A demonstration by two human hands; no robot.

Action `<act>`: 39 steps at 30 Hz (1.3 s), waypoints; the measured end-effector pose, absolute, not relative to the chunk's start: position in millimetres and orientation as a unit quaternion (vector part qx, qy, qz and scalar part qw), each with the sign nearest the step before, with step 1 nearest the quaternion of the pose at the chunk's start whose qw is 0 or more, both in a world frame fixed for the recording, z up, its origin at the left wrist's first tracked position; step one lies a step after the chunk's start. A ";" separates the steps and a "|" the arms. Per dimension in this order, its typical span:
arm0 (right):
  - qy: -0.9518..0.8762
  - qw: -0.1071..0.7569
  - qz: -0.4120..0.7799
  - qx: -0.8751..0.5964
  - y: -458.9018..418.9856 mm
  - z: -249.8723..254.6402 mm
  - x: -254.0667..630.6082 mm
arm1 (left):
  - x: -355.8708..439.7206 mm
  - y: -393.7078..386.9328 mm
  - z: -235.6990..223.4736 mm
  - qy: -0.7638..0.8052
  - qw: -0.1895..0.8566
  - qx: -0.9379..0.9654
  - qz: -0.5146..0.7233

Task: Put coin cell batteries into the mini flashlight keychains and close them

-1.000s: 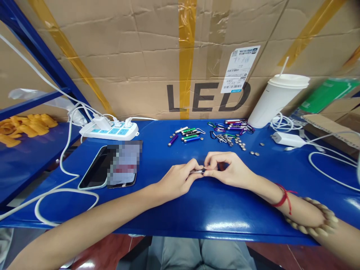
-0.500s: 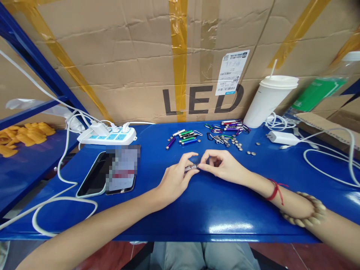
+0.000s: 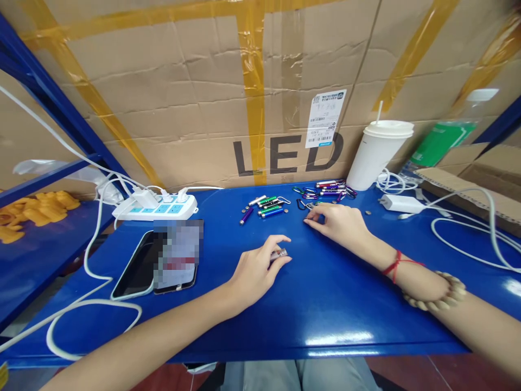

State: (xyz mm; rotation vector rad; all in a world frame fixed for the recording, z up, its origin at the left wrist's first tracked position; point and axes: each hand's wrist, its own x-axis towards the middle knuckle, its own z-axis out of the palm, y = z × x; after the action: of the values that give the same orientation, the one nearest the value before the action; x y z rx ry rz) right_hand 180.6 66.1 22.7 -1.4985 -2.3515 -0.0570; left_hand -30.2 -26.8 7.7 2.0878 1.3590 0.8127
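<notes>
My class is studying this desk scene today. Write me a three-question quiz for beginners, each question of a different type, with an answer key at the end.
1. True or false: the person's two hands are touching each other.
2. Multiple choice: which hand holds the small cylinder? (a) right only; (b) left only; (c) both.
3. Fill in the blank: the large black letters on the cardboard box spell ____.

Key
1. False; the left hand and the right hand are apart.
2. b.
3. LED.
</notes>
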 end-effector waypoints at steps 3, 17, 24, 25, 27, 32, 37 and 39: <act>-0.817 0.153 -0.049 -0.554 70.1 21.6 184.2 | -30.0 -28.9 8.4 0.490 0.247 0.784 0.292; -0.791 0.151 -0.159 -0.572 85.4 7.9 193.2 | -28.5 -34.1 10.6 0.461 0.160 0.832 0.264; -0.840 0.183 -0.194 -0.472 106.3 -12.7 201.9 | -28.6 -35.6 13.9 0.466 0.170 0.828 0.262; -0.848 0.184 -0.196 -0.456 108.0 -14.8 202.4 | -28.8 -35.8 14.0 0.465 0.171 0.828 0.263; -0.861 0.188 -0.200 -0.428 110.8 -18.2 203.2 | -29.1 -36.1 13.8 0.462 0.175 0.828 0.264; -0.860 0.209 -0.213 -0.414 116.1 -21.3 206.4 | -29.6 -36.5 12.7 0.459 0.167 0.831 0.265; -0.861 0.225 -0.208 -0.406 115.7 -16.3 208.8 | -30.6 -36.6 12.9 0.464 0.162 0.833 0.254; -0.858 0.227 -0.205 -0.412 113.4 -13.0 208.6 | -30.8 -36.7 13.4 0.466 0.163 0.832 0.251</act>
State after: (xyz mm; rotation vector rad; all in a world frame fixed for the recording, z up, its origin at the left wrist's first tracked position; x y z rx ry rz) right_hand 208.6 113.4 -13.0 -1.1360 -2.3641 -0.5645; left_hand -30.8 -36.7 13.4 2.3737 1.3301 0.7149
